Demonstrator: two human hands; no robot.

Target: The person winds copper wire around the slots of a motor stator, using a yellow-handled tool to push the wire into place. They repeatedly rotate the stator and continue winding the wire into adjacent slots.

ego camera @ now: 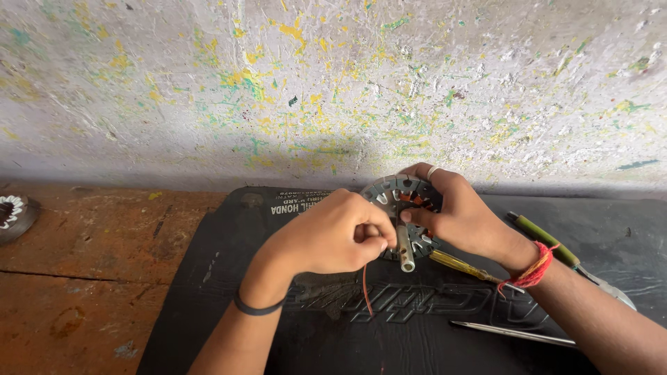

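Far left of the stator (pixel 408 208), another round stator part (pixel 12 217) sat at the bench (pixel 97 278) edge. Left hand (pixel 332 235) pinched copper wire (pixel 366 288) just left of the stator, grip tight on the strand. Stator stood on edge on the black mat (pixel 229 298), shaft (pixel 406 255) pointing down. Right hand (pixel 455 212) clasped its rim. Only a few slots looked wound, most empty. Screwdriver (pixel 462 266) and green-handled tool (pixel 549 241) lay right of it.
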